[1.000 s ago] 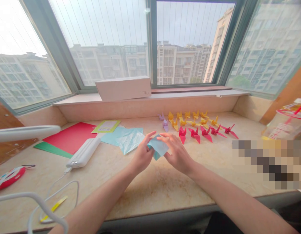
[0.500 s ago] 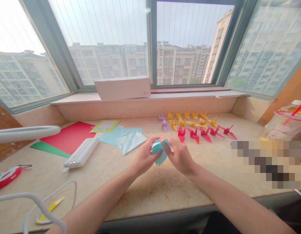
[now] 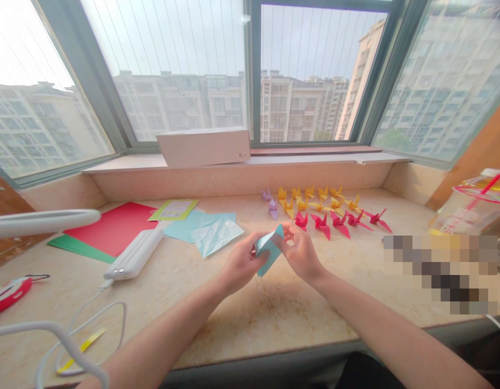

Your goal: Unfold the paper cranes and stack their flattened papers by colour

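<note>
A small piece of folded light-blue origami paper (image 3: 269,252) is held up above the stone counter (image 3: 234,329), between my two hands. My left hand (image 3: 245,260) is closed on its left side, thumb across the front. With thumb and fingers my right hand (image 3: 301,253) pinches its upper right edge. Behind my hands stand folded paper cranes: red ones (image 3: 339,222) in a row, yellow ones (image 3: 302,202) farther back, and purple ones (image 3: 273,208) to their left. Creased light-blue paper (image 3: 217,232) lies flat left of my hands.
At left lie red paper (image 3: 116,227), green paper (image 3: 82,247), a yellow-green packet (image 3: 175,209), a white power bank (image 3: 136,256) with a cable and a red-and-white object (image 3: 15,294). A white box (image 3: 205,148) sits on the sill. A plastic cup with a straw (image 3: 468,208) stands right.
The blue paper has turned between my hands and now shows a flatter, slanted face. My right hand has shifted its fingers to the paper's upper right edge.
</note>
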Available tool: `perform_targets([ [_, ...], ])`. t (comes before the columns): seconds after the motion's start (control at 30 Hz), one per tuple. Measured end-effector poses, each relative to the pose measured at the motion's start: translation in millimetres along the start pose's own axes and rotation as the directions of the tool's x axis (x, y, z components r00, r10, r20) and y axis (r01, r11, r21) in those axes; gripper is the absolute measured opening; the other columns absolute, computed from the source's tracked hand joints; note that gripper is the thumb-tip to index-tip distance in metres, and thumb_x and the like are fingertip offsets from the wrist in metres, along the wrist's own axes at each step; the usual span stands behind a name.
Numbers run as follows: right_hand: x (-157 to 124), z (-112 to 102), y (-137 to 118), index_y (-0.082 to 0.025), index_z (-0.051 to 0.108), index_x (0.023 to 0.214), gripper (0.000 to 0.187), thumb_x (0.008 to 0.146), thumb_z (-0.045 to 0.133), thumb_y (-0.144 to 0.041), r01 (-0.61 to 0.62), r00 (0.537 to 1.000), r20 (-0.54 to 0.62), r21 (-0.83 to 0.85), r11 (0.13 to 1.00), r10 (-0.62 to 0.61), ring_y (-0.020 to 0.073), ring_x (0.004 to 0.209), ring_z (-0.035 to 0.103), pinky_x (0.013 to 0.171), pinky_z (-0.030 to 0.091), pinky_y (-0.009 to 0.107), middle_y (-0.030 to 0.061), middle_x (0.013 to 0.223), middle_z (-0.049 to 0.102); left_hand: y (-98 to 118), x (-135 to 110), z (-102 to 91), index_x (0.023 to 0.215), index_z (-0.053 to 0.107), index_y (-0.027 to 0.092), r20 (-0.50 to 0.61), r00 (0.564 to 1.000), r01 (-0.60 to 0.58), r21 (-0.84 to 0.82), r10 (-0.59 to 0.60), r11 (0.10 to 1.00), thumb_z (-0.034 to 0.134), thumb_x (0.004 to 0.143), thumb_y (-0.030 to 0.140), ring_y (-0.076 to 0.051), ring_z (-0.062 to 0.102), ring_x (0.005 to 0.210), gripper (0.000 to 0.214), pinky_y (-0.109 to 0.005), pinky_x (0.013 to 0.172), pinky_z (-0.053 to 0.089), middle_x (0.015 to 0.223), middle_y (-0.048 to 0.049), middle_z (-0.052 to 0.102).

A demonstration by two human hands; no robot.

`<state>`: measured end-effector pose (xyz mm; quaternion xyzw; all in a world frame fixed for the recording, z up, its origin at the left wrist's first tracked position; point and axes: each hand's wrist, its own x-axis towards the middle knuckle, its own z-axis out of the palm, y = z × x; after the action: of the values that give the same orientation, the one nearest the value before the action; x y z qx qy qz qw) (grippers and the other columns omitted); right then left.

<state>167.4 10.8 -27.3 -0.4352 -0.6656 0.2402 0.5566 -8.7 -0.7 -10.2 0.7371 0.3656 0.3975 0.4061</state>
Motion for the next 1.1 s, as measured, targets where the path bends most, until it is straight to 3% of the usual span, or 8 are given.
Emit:
perform_targets([
  [0.23,-2,2,-3,-0.022,0.059,0.098,0.022,0.086,0.062,-0.04,-0.05,0.999,0.001,0.194,0.98,0.051,0.0174,0.069,0.062,0.059,0.051,0.028,0.004,0.084,0.066,2,-2,-0.6,0.121,0.052,0.017,0.119,0.991,0.084,-0.213,-0.06,0.973,0.062,0.087,0.034,-0.019,0.067,0.078,0.04,-0.024,0.06,0.047,0.091,-0.0066,0.069],
  [0.53,3,-5,-14,-0.02,0.062,0.095,0.023,0.088,0.06,-0.042,-0.089,0.996,0.004,0.308,0.947,0.092,0.0133,0.057,0.061,0.054,0.051,0.027,0.0006,0.076,0.064,14,-1,-4.1,0.102,0.056,0.016,0.117,0.991,0.08,-0.108,-0.067,0.991,0.056,0.081,0.014,-0.014,0.062,0.067,0.021,-0.026,0.065,0.049,0.078,-0.0021,0.066],
  [0.67,5,-6,-14,-0.021,0.062,0.096,0.021,0.088,0.059,-0.04,-0.078,0.997,0.012,0.328,0.942,0.078,0.0126,0.056,0.06,0.052,0.052,0.027,-0.0002,0.076,0.063,23,-3,-7.3,0.105,0.056,0.016,0.139,0.988,0.076,-0.089,-0.064,0.993,0.057,0.089,0.03,-0.014,0.059,0.065,0.021,-0.026,0.063,0.046,0.073,-0.0009,0.063],
  [0.83,4,-9,-16,-0.02,0.064,0.092,0.019,0.088,0.057,-0.037,-0.071,0.997,0.012,0.286,0.955,0.07,0.0135,0.057,0.06,0.051,0.05,0.027,0.0009,0.073,0.064,25,-4,-6.3,0.106,0.057,0.015,0.161,0.986,0.072,-0.18,-0.043,0.981,0.039,0.095,0.056,-0.015,0.058,0.063,0.045,-0.03,0.065,0.046,0.071,-0.0019,0.062],
  [0.97,4,-13,-19,-0.019,0.066,0.091,0.021,0.088,0.056,-0.037,-0.075,0.997,0.007,0.284,0.956,0.076,0.0147,0.058,0.061,0.055,0.051,0.028,0.0005,0.068,0.064,21,-3,-5.2,0.111,0.056,0.016,0.153,0.987,0.078,-0.212,-0.046,0.974,0.044,0.095,0.054,-0.016,0.06,0.067,0.043,-0.031,0.067,0.049,0.074,-0.0026,0.063],
  [1.1,7,-14,-18,-0.019,0.064,0.097,0.025,0.086,0.062,-0.041,-0.126,0.991,0.092,0.319,0.939,0.102,0.0152,0.058,0.062,0.056,0.051,0.028,-0.0004,0.067,0.064,16,-2,-4.9,0.109,0.055,0.015,0.155,0.988,0.05,-0.211,-0.017,0.976,0.049,0.095,0.045,-0.016,0.062,0.072,0.033,-0.031,0.068,0.051,0.087,-0.0063,0.066],
])
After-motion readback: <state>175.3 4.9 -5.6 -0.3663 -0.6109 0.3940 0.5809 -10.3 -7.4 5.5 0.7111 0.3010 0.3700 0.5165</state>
